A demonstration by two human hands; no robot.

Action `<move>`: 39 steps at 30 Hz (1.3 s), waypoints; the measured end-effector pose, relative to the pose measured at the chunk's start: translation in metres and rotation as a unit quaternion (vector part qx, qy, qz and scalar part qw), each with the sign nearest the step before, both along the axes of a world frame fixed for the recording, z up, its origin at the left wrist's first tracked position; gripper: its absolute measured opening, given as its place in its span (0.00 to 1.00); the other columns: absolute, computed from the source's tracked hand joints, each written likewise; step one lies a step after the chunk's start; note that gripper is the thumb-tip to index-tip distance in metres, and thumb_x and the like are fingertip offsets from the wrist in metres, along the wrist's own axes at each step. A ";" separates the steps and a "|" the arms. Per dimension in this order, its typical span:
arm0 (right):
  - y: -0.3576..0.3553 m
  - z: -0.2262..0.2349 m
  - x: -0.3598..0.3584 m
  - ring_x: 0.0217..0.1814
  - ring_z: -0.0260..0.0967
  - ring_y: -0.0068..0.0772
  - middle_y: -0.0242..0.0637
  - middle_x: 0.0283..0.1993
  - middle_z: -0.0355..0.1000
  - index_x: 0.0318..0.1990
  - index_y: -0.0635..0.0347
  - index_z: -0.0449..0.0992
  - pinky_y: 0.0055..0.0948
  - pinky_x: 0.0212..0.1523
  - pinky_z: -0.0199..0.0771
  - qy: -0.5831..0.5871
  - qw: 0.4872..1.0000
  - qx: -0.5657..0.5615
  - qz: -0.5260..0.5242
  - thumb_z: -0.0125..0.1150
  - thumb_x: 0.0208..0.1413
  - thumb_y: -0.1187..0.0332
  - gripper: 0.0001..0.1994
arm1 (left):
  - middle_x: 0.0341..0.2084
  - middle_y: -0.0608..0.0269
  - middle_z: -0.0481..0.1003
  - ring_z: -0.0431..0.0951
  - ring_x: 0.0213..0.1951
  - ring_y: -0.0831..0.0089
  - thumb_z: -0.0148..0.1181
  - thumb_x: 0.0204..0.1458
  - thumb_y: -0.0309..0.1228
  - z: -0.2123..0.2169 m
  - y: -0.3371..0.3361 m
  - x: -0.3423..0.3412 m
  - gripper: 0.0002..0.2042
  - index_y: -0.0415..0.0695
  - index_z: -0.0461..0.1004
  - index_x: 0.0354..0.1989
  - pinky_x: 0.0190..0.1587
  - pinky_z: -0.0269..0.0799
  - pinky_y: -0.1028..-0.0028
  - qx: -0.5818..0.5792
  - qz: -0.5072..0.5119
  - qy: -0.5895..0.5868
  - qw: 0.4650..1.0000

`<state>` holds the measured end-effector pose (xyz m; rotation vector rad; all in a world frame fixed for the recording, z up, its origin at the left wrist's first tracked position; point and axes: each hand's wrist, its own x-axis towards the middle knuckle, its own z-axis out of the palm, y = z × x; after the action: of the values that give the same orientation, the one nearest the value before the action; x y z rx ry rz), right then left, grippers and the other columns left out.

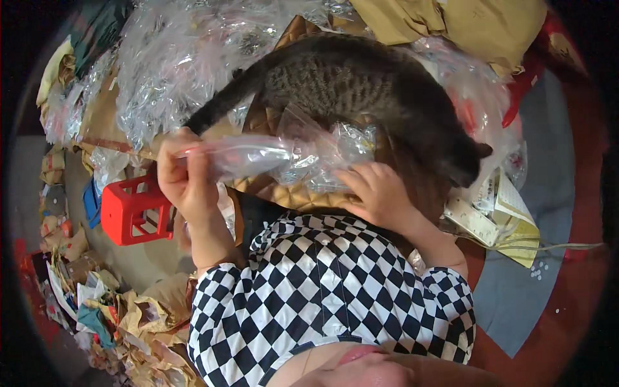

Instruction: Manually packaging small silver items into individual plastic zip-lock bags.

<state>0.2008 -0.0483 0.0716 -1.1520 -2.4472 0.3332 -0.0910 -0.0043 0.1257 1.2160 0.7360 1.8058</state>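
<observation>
My left hand [184, 169] is closed in a pinch on the end of a clear plastic bag [248, 157], whose edge shows a reddish line. From there the bag stretches to the right over a brown quilted cloth [309, 198]. My right hand [377, 193] lies palm down with fingers spread, its fingertips at a bunch of crinkled clear packets [329, 155]. What is inside these packets is too small to make out. A dark striped cat [348, 84] stands just beyond both hands, its tail [225, 100] reaching toward my left hand and its head low on the right.
A large heap of clear plastic bags [174, 71] fills the far left. Brown paper [477, 29] lies at the far right. To the left stands a red plastic stool [132, 209], with crumpled paper packaging [155, 316] nearer. A white power strip [471, 219] with a cable sits right.
</observation>
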 end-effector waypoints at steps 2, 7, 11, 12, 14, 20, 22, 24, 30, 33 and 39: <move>0.005 -0.020 -0.007 0.44 0.68 0.40 0.38 0.45 0.70 0.53 0.53 0.71 0.35 0.46 0.68 -0.058 0.998 0.033 0.009 0.65 0.45 0.62 0.25 | 0.30 0.63 0.74 0.74 0.32 0.73 0.59 0.55 0.26 -0.015 -0.003 -0.009 0.04 0.39 0.73 0.31 0.43 0.71 0.71 -0.157 0.018 0.228 0.961; 0.015 -0.035 0.008 0.37 0.70 0.37 0.34 0.36 0.72 0.43 0.52 0.77 0.31 0.36 0.69 -0.042 0.998 0.041 -0.015 0.62 0.46 0.65 0.14 | 0.44 0.56 0.72 0.71 0.46 0.70 0.65 0.49 0.25 -0.093 0.023 0.012 0.05 0.38 0.74 0.30 0.47 0.65 0.75 -0.082 -0.114 0.357 0.923; 0.026 -0.019 0.020 0.31 0.71 0.43 0.37 0.30 0.72 0.36 0.53 0.77 0.35 0.30 0.71 0.137 0.975 0.056 -0.168 0.59 0.45 0.74 0.09 | 0.33 0.63 0.73 0.71 0.39 0.72 0.65 0.49 0.26 -0.106 0.033 0.024 0.06 0.38 0.75 0.30 0.41 0.63 0.75 -0.173 -0.206 0.400 0.876; 0.025 -0.010 0.018 0.31 0.71 0.46 0.38 0.30 0.72 0.37 0.54 0.77 0.39 0.32 0.72 0.175 0.967 0.035 -0.183 0.57 0.45 0.78 0.11 | 0.31 0.64 0.72 0.70 0.36 0.73 0.65 0.49 0.26 -0.107 0.034 0.029 0.06 0.38 0.75 0.30 0.38 0.63 0.74 -0.138 -0.222 0.376 0.889; 0.021 -0.008 0.018 0.31 0.71 0.46 0.38 0.30 0.72 0.37 0.54 0.77 0.39 0.32 0.72 0.148 0.971 0.037 -0.185 0.57 0.45 0.79 0.11 | 0.28 0.64 0.71 0.70 0.34 0.73 0.65 0.49 0.26 -0.109 0.034 0.031 0.06 0.38 0.75 0.30 0.35 0.63 0.74 -0.101 -0.241 0.349 0.900; 0.022 0.012 0.021 0.28 0.68 0.44 0.38 0.30 0.72 0.39 0.55 0.78 0.37 0.30 0.71 0.141 0.978 0.082 -0.130 0.55 0.40 0.81 0.16 | 0.29 0.65 0.75 0.73 0.32 0.79 0.59 0.52 0.19 -0.111 -0.006 -0.015 0.02 0.38 0.73 0.31 0.38 0.68 0.81 -0.200 -0.086 0.137 0.966; 0.021 0.036 0.018 0.26 0.67 0.42 0.37 0.27 0.70 0.39 0.56 0.79 0.36 0.28 0.69 0.162 0.981 0.084 -0.062 0.55 0.36 0.82 0.19 | 0.29 0.64 0.75 0.73 0.32 0.79 0.59 0.53 0.19 -0.106 -0.018 -0.028 0.02 0.38 0.73 0.32 0.38 0.68 0.81 -0.167 -0.033 0.102 0.980; 0.029 0.072 0.007 0.26 0.67 0.42 0.38 0.26 0.69 0.40 0.56 0.79 0.36 0.28 0.68 0.161 0.987 0.004 -0.022 0.56 0.37 0.82 0.19 | 0.29 0.64 0.76 0.73 0.31 0.80 0.58 0.54 0.20 -0.100 -0.029 -0.040 0.02 0.38 0.73 0.31 0.37 0.68 0.81 -0.160 0.058 0.089 0.981; 0.057 0.015 -0.019 0.29 0.69 0.52 0.45 0.30 0.73 0.60 0.56 0.65 0.40 0.32 0.69 -0.014 0.917 -0.363 -0.166 0.59 0.55 0.63 0.24 | 0.28 0.67 0.73 0.69 0.30 0.82 0.58 0.57 0.27 -0.111 -0.080 -0.067 0.06 0.41 0.71 0.30 0.36 0.63 0.82 -0.234 0.156 0.071 0.957; 0.038 -0.025 0.018 0.29 0.64 0.26 0.35 0.26 0.68 0.52 0.61 0.70 0.25 0.35 0.68 -0.071 0.956 -0.222 -0.180 0.58 0.57 0.68 0.16 | 0.28 0.70 0.75 0.69 0.28 0.84 0.61 0.56 0.29 -0.138 -0.112 -0.083 0.05 0.41 0.75 0.32 0.32 0.62 0.84 -0.245 0.226 0.038 0.942; -0.007 0.025 0.039 0.36 0.62 0.21 0.31 0.31 0.68 0.35 0.64 0.71 0.20 0.40 0.64 0.076 0.951 -0.167 -0.249 0.53 0.62 0.68 0.08 | 0.28 0.72 0.74 0.68 0.31 0.86 0.58 0.57 0.25 -0.143 -0.167 -0.147 0.02 0.41 0.75 0.33 0.35 0.63 0.85 -0.295 0.297 0.055 0.906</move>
<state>0.2401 -0.0556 0.0970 -1.7578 -1.9233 0.6631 -0.2382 -0.1715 -0.0177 0.7199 1.7190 1.7623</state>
